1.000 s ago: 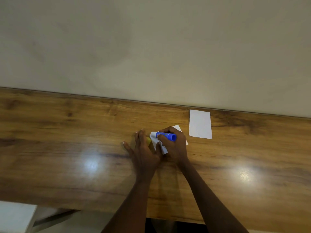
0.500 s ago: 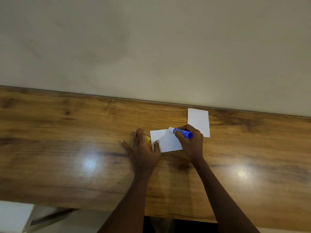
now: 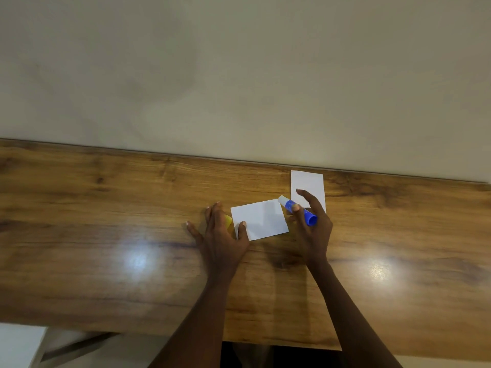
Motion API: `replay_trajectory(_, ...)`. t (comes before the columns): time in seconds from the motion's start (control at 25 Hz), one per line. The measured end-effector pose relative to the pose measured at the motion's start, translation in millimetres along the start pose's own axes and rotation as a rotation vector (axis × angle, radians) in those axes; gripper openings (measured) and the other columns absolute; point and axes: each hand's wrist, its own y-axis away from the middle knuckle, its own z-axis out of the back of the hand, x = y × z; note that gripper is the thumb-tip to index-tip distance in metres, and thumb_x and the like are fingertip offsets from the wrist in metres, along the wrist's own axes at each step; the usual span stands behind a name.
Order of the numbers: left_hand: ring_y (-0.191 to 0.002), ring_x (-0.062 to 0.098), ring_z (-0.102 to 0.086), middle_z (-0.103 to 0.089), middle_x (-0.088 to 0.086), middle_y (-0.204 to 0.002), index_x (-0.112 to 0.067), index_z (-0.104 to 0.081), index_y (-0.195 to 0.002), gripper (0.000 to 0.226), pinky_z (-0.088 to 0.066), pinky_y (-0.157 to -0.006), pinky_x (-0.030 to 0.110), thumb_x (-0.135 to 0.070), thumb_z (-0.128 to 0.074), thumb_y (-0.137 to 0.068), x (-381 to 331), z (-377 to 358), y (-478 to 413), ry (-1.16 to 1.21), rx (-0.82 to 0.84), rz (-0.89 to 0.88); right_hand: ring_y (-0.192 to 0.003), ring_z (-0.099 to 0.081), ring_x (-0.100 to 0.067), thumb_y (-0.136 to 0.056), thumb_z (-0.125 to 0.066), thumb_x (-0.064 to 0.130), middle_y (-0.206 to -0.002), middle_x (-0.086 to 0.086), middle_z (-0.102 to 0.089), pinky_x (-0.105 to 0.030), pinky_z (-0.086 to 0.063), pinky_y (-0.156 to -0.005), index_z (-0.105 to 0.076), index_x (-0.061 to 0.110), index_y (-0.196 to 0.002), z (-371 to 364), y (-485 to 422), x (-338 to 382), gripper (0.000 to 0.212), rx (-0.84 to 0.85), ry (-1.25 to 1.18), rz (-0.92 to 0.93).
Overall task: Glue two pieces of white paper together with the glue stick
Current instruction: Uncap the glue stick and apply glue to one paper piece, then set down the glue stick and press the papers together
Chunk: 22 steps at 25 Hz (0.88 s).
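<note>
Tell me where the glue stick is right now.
In the head view, the glue stick is in the right hand, just right of the nearer paper, its tip pointing up-left.

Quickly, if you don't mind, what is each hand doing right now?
Left hand: open, flat, thumb pinning the white rectangular paper sheet.
Right hand: closed on the blue glue stick, tip beside that sheet.
</note>
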Motion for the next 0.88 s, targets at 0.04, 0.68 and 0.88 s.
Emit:
replay_trajectory(0.04,-0.13,0.034,-0.04,-0.048,0.018,-0.136,-0.005,-0.039,-0.129,0.062,0.009,-0.109,0.051,-0.029,-0.063,-0.077,1,0,0,-0.002,0.001,0.0,-0.066,-0.062,-0.009,-0.08,-0.062,0.013,-0.087,0.005,-0.062,-0.006,-0.046,-0.056,-0.058,0.007,-0.11,-3,2,1,0.031,0.041,0.012,0.0)
replay_trajectory(0.68,-0.129,0.035,-0.041,-0.044,0.016,-0.139,-0.009,-0.037,-0.131,0.064,0.009,-0.112,0.05,-0.032,-0.063,-0.078,4,-2,-1,0.048,0.016,0.048,-0.096,-0.059,-0.022,-0.067,-0.07,-0.006,-0.118,-0.02,-0.053,-0.017,-0.045,-0.081,-0.054,0.003,-0.108,-15,16,-4,0.045,0.17,0.126,0.01)
replay_trajectory(0.88,-0.127,0.037,-0.042,-0.049,0.018,-0.134,-0.009,-0.043,-0.127,0.056,0.001,-0.113,0.054,-0.029,-0.064,-0.079,4,-1,-1,0.138,0.015,0.081,-0.114,-0.048,-0.025,-0.074,-0.065,-0.001,-0.136,-0.014,-0.036,-0.03,-0.045,-0.093,-0.048,0.013,-0.117,-13,15,1,0.049,0.425,0.379,0.036)
